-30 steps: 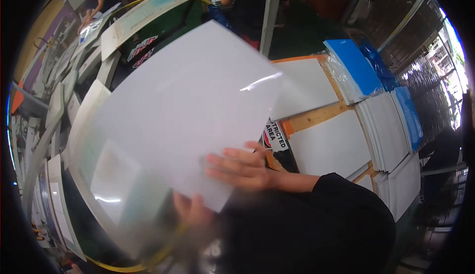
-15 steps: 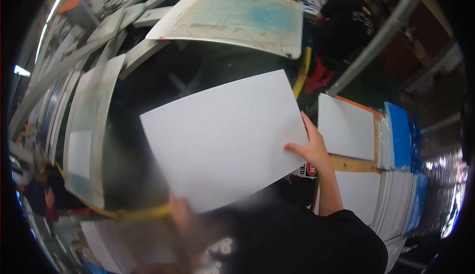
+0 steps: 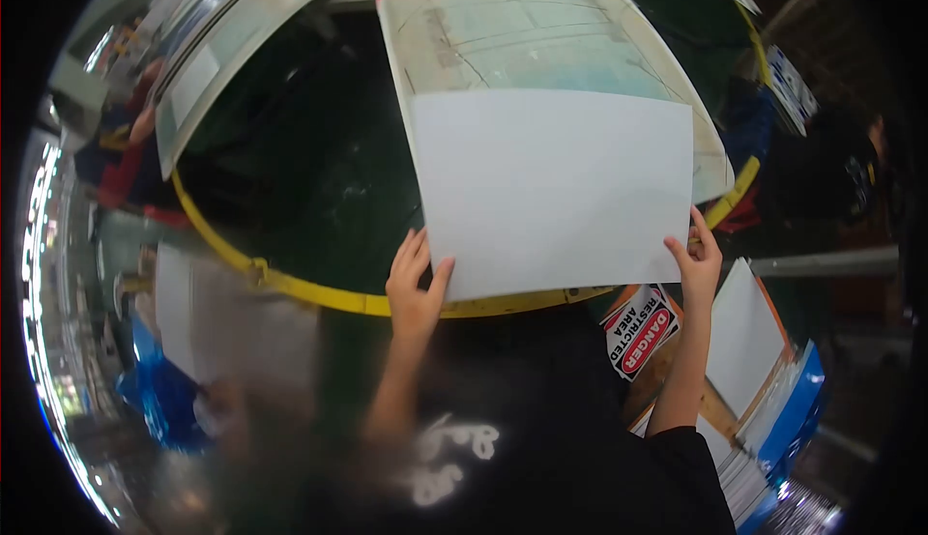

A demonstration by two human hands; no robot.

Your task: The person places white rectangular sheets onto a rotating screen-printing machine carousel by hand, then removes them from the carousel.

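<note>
A blank white sheet [image 3: 556,192] spans the space between my two hands. My left hand [image 3: 420,284] grips its lower left corner, thumb on top. At the lower right edge, my right hand [image 3: 698,260] pinches the sheet with the thumb above and fingers at the side. The sheet's far part overlaps the near part of a pale, stained platen [image 3: 522,28] with rounded corners. Whether the sheet touches the platen, I cannot tell.
A yellow curved rail [image 3: 319,293] runs below the platens. Another platen [image 3: 242,47] is at upper left. A danger sign [image 3: 641,332], stacked white sheets [image 3: 744,342] and blue wrapping [image 3: 793,409] lie at lower right. A person in black [image 3: 831,168] is at far right.
The view has turned. The sheet, tilted before, is now nearly level and overlaps the platen. My left hand, blurred earlier, shows clearly at the lower left corner.
</note>
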